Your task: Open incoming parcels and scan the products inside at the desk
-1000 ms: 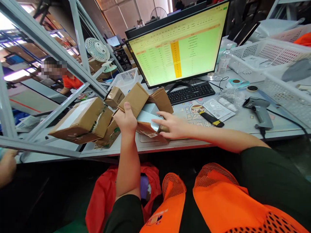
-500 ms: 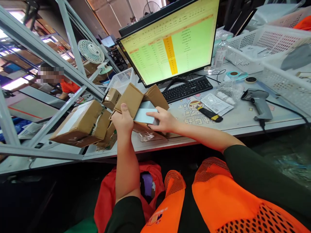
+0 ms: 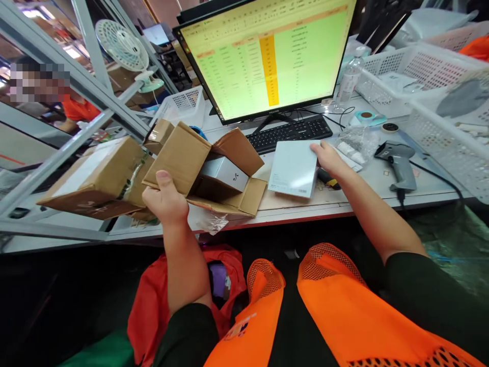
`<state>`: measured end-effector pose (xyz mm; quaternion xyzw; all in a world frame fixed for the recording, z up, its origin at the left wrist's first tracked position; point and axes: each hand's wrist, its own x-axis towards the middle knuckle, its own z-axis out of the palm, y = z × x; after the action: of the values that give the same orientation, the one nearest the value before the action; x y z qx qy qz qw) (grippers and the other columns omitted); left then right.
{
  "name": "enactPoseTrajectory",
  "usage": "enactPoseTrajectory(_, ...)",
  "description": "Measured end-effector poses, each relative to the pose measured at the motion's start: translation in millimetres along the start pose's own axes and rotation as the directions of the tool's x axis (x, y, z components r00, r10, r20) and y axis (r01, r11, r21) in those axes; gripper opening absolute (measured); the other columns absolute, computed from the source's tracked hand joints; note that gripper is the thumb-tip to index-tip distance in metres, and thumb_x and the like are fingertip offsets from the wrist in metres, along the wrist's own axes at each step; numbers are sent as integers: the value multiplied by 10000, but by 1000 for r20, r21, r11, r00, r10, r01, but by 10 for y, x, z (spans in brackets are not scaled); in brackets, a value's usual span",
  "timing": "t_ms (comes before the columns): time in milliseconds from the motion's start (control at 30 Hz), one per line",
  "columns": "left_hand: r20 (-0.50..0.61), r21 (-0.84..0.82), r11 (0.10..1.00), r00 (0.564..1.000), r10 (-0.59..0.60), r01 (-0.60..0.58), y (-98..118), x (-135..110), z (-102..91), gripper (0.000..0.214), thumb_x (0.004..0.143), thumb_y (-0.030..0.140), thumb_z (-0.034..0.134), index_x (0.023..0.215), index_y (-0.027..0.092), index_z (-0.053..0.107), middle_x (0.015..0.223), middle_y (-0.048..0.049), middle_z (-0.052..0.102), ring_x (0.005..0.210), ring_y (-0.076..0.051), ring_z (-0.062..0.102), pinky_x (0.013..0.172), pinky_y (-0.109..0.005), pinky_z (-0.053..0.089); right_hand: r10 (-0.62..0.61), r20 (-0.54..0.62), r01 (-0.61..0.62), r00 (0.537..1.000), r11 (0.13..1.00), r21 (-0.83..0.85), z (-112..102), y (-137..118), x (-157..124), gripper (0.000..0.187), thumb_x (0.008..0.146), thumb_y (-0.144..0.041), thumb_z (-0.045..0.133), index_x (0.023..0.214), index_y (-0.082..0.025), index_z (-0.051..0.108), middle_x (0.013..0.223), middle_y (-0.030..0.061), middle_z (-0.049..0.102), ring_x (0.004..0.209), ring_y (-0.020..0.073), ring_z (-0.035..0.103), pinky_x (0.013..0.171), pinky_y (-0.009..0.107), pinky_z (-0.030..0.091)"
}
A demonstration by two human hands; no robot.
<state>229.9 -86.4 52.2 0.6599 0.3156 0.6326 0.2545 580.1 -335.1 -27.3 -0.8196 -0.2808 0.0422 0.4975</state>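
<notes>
Pale blue-white and glossy, the flat box (image 3: 293, 168) is in the right hand (image 3: 331, 160), pinched at its right edge, thumb on the near face and the other fingers mostly out of sight behind. It's out to the right of the open carton (image 3: 179, 159), well clear of the flaps, tilted with its broad face to us and a small barcode low in the corner; whether its bottom edge touches the worktop (image 3: 367, 194), I can't tell. Over on the other side, the left hand (image 3: 167, 200) is closed around the carton's left flap, thumb flat on top, fingers tucked beneath. And look inside: a white box (image 3: 225, 173) sits in the carton, a dark squiggle on its end! Clear plastic (image 3: 214, 223) pokes out below, over the worktop's front edge. Left of all that, a taped carton (image 3: 97, 178) with a smaller carton (image 3: 158, 135) just behind it. Beyond the flat box lies the keyboard (image 3: 290, 133), the monitor (image 3: 267, 61) glowing green-yellow above, while a yellow-and-black cutter (image 3: 328, 179) peeks out beneath the right hand.
</notes>
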Motion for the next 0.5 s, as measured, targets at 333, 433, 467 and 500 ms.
enactPoseTrajectory(333, -3, 26, 999, 1000, -27, 27, 4, -66, 3, 578, 938, 588, 598, 974, 28, 734, 956, -161, 756, 966, -268, 744, 940, -380, 595, -678, 264, 701, 686, 713, 9, 1314, -1242, -1006, 637, 964, -344, 678, 1567, -211, 520, 1714, 198, 339, 1634, 387, 222, 1288, 670, 263)
enactPoseTrajectory(433, -12, 9, 999, 999, -48, 48, -11, -74, -27, 568, 946, 578, 590, 966, 26, 723, 961, -161, 753, 991, -265, 738, 972, -384, 589, -659, 266, 683, 703, 730, 5, 1873, -1393, -1107, 695, 944, -293, 749, 1586, -274, 484, 1800, 172, 108, 1673, 413, -15, 1259, 782, 147)
enactPoseTrajectory(467, -21, -7, 998, 998, -55, 55, -16, -83, -44, 555, 947, 568, 592, 957, 27, 714, 961, -160, 748, 1000, -262, 733, 981, -386, 588, -671, 290, 694, 682, 719, 33, 2009, -1402, -1112, 658, 951, -288, 748, 1563, -289, 506, 1800, 164, 116, 1674, 402, 6, 1255, 780, 165)
enactPoseTrajectory(500, -32, -24, 998, 998, -59, 58, -22, -95, -62, 541, 944, 562, 596, 945, 32, 701, 959, -158, 743, 1006, -259, 728, 986, -388, 588, -690, 311, 709, 654, 702, 66, 2116, -1402, -1108, 603, 964, -282, 737, 1532, -296, 534, 1791, 160, 159, 1672, 383, 69, 1259, 756, 203)
